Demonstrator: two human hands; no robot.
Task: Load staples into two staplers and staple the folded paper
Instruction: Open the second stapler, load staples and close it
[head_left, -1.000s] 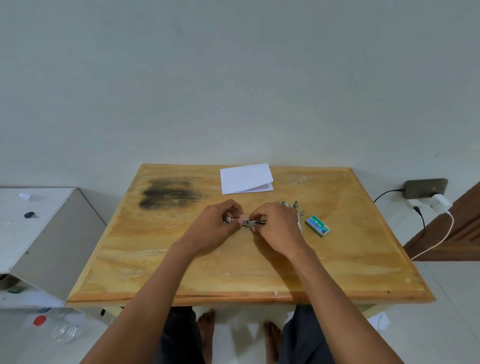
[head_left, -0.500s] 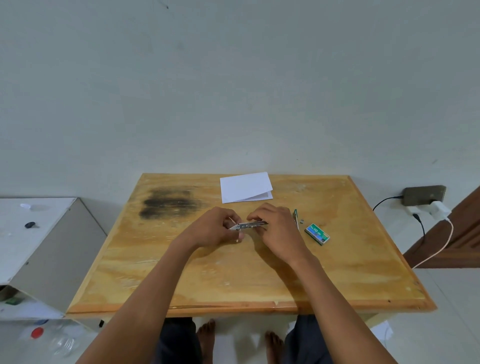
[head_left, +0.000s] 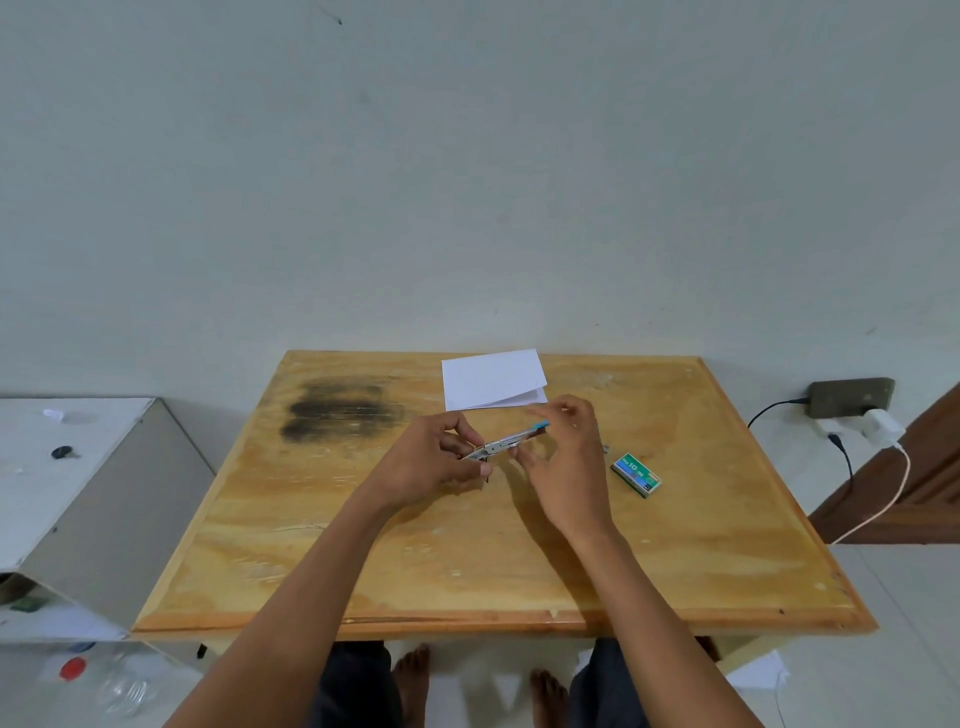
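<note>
My left hand (head_left: 439, 460) pinches a small stapler (head_left: 506, 443) above the table (head_left: 467, 571); my right hand (head_left: 561, 457) hovers open at its blue tip. Loading seems unfinished; beyond both hands, folded paper (head_left: 492, 385) looks unstapled.

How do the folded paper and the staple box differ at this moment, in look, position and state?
The folded paper is white, larger, and lies at the table's far edge; the staple box is small, green, and lies right of the hands. The paper lies nearly square to the table edge; the box lies angled. Neither is touched; both rest flat on the table.
</note>
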